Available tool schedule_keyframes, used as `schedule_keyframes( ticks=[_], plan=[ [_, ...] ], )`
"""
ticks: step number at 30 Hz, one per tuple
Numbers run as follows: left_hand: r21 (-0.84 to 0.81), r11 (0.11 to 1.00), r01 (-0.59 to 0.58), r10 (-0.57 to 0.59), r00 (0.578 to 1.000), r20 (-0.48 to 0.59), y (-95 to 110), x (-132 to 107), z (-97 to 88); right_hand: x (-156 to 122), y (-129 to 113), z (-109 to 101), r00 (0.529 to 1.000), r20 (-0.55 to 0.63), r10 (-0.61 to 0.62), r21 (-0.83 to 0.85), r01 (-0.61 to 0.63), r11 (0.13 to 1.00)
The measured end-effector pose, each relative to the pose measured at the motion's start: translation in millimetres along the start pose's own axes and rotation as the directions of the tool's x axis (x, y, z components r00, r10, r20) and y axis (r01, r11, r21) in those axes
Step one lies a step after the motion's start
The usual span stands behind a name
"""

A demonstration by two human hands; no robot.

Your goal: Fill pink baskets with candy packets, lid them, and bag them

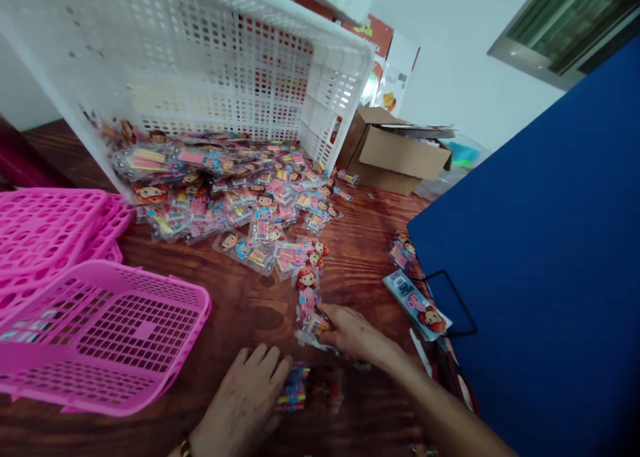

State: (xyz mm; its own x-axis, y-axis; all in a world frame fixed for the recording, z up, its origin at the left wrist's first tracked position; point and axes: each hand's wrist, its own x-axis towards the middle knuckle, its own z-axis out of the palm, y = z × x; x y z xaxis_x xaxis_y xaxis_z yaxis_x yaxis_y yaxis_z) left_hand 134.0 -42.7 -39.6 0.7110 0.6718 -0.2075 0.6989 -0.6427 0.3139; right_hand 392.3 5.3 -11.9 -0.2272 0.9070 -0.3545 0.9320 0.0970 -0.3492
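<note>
My right hand (347, 332) pinches a small clear packet (315, 325) with coloured sticks inside, low over the table. Just beyond it lies another packet (307, 290) printed with a red-haired cartoon figure and the word "Stick". My left hand (247, 387) is curled, back up, against a small stack of colourful packets (295, 387); its fingertips are partly hidden at the stack's left edge. Farther off, a heap of similar packets (235, 190) spills from a white plastic crate (210, 64) lying on its side.
An empty pink basket (145, 329) stands at the left, beside more stacked pink baskets (45, 234). An open cardboard box (395, 154) sits at the back right. Printed cards (417, 307) lie near a large blue panel (540, 244) that borders the right side of the wooden table (360, 257).
</note>
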Motion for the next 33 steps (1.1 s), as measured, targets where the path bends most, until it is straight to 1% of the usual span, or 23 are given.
schedule_keyframes(
  ticks=[1,3,4,5,6,8,9,10,11,14,16,17,18,19,21,22,23,24,25,27,28,30,33],
  plan=[
    [0.007,1.0,0.001,-0.001,1.0,0.005,1.3,-0.2,-4.0,-3.9,-5.5,-5.9,1.0,0.015,-0.015,-0.01,0.016,1.0],
    [0.021,1.0,-0.004,0.004,1.0,0.023,3.9,-1.1,-11.6,-2.9,-13.4,-23.3,0.996,0.051,-0.074,-0.063,0.077,0.995],
    [0.024,1.0,-0.012,0.011,0.999,0.034,5.1,-2.0,-14.7,1.5,-16.7,-31.5,0.987,0.079,-0.14,-0.135,0.15,0.979],
    [0.022,0.999,-0.023,0.022,0.999,0.043,6.2,-3.2,-16.9,7.6,-20.4,-37.1,0.965,0.128,-0.228,-0.206,0.251,0.946],
    [0.019,0.999,-0.032,0.031,0.998,0.05,7.1,-4.8,-18.2,14.4,-24.6,-39.3,0.927,0.183,-0.327,-0.265,0.367,0.892],
    [0.01,0.999,-0.032,0.031,0.998,0.052,8.4,-8.7,-17.3,26.8,-33.9,-33.4,0.825,0.257,-0.503,-0.344,0.565,0.75],
    [0.006,1.0,-0.023,0.023,0.999,0.047,8.7,-10.7,-15.4,31.3,-38.2,-26.8,0.783,0.267,-0.562,-0.376,0.621,0.687],
    [0.003,1.0,-0.014,0.014,0.999,0.044,8.8,-12.5,-12.9,34.5,-41.6,-19.4,0.757,0.263,-0.599,-0.414,0.649,0.638],
    [-0.001,1.0,-0.002,0.002,0.999,0.038,8.6,-14.0,-9.9,36.3,-43.8,-12.4,0.75,0.249,-0.613,-0.455,0.649,0.609],
    [-0.022,1.0,0.014,-0.013,0.999,0.031,7.1,-15.3,-1.6,35.9,-41.6,-0.9,0.775,0.224,-0.59,-0.538,0.604,0.589],
    [-0.036,0.999,0.014,-0.013,0.999,0.035,5.9,-14.3,1.7,34.6,-34.1,-3.5,0.785,0.223,-0.579,-0.531,0.595,0.603],
    [-0.044,0.999,0.01,-0.009,0.999,0.038,5.5,-13.7,2.8,35.4,-29.3,-7.4,0.794,0.228,-0.564,-0.5,0.592,0.632],
    [-0.051,0.999,0.007,-0.005,0.999,0.041,5.1,-13.0,3.6,38.1,-24.5,-12.5,0.812,0.228,-0.537,-0.453,0.576,0.68],
    [-0.058,0.998,0.006,-0.004,0.999,0.038,4.8,-12.5,4.3,43.2,-20.1,-18.7,0.846,0.215,-0.487,-0.397,0.532,0.748],
    [-0.068,0.998,0.006,-0.004,1.0,0.025,4.3,-12.1,5.4,61.7,-14.4,-32.2,0.933,0.138,-0.332,-0.279,0.359,0.891],
    [-0.069,0.998,0.008,-0.007,1.0,0.019,4.0,-12.2,5.9,74.5,-13.7,-38.6,0.966,0.082,-0.246,-0.227,0.258,0.939],
    [-0.068,0.998,0.009,-0.008,1.0,0.016,3.8,-12.4,6.1,88.6,-14.5,-44.2,0.985,0.028,-0.171,-0.189,0.174,0.967],
    [-0.068,0.998,0.01,-0.009,1.0,0.016,3.6,-12.7,6.2,103.0,-16.7,-48.5,0.993,-0.014,-0.118,-0.167,0.114,0.979],
    [-0.069,0.998,0.008,-0.006,1.0,0.019,3.4,-12.9,6.0,116.3,-19.8,-51.2,0.996,-0.034,-0.088,-0.159,0.081,0.984],
    [-0.075,0.997,0.005,-0.003,0.999,0.032,2.9,-13.0,5.2,135.4,-26.7,-51.4,0.997,-0.03,-0.073,-0.177,0.067,0.982],
    [-0.081,0.997,0.003,0.0,0.999,0.035,2.8,-12.8,4.9,139.7,-29.3,-49.1,0.997,-0.025,-0.077,-0.191,0.07,0.979],
    [-0.091,0.996,0.002,0.001,0.999,0.035,2.5,-12.0,5.2,138.5,-31.1,-41.8,0.994,-0.051,-0.097,-0.237,0.082,0.968],
    [-0.106,0.994,-0.005,0.008,1.0,0.025,2.2,-11.0,7.5,124.8,-26.6,-31.5,0.98,-0.121,-0.16,-0.336,0.112,0.935]
  ],
)
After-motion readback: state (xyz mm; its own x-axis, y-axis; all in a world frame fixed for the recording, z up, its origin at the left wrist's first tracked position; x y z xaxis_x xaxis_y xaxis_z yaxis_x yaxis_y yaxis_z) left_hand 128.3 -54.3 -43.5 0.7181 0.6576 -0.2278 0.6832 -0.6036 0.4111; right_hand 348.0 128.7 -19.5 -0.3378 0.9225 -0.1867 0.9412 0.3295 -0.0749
